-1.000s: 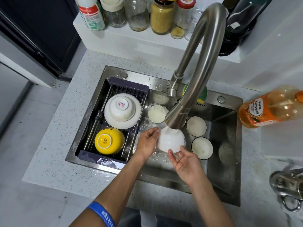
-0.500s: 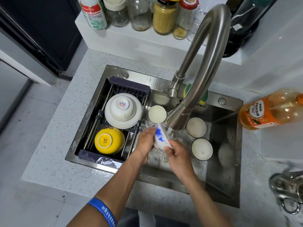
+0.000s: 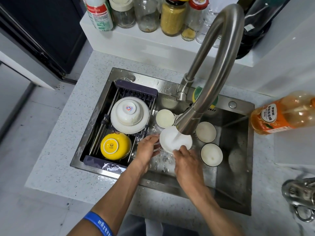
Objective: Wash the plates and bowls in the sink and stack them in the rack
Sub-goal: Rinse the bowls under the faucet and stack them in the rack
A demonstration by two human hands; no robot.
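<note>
Over sink (image 3: 235, 176), both hands (image 3: 148, 149) (image 3: 187, 162) grip white bowl (image 3: 173, 140).

Rack (image 3: 136, 92) at sink's (image 3: 238, 193) left; bowls (image 3: 211, 155) right, under faucet (image 3: 221, 53).

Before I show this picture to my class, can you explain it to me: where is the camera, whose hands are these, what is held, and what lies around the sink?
There is no machine here. The camera sits on a person's head and looks down, so the two arms at the bottom are that person's own.

The left hand and the right hand hold a white bowl from either side under the running tap, inside a steel sink.

Three more small bowls stand in the sink: one behind the held bowl and two to its right.

On the left, a dark rack sits in the sink. In it a white bowl lies upside down on a white plate, with a yellow bowl, also upside down, nearer the person.

An orange bottle lies on the counter at right; jars stand on the shelf behind.
</note>
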